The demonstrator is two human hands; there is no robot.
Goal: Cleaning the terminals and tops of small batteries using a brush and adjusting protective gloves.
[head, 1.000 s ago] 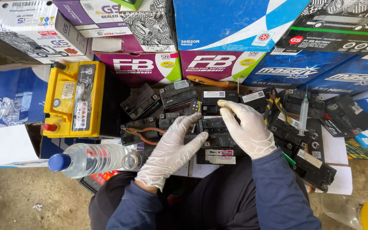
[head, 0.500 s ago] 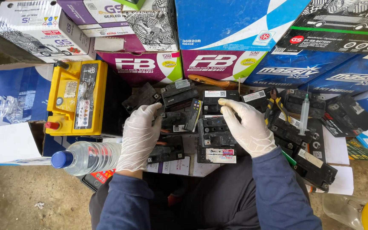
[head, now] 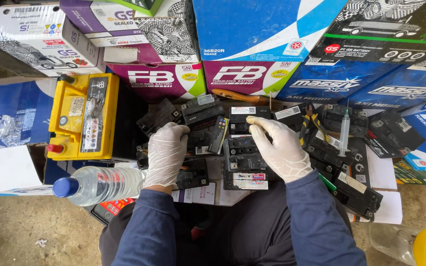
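Both my hands wear thin white gloves over blue sleeves. My left hand (head: 165,153) lies palm down on a heap of small black batteries (head: 199,111), its fingers curled around one of them at the left of the heap. My right hand (head: 281,149) rests on a black battery (head: 243,152) in the middle, with the fingers stretched toward its top edge. Whether either hand truly grips a battery is hard to tell.
A yellow battery (head: 83,116) stands at the left. A clear water bottle with a blue cap (head: 97,184) lies near my left arm. A syringe (head: 344,133) and pliers (head: 312,123) lie on the batteries at right. Stacked battery cartons (head: 257,29) line the back.
My left hand has moved left and down from the middle of the heap onto the batteries at its left edge. My right hand has stayed nearly in place.
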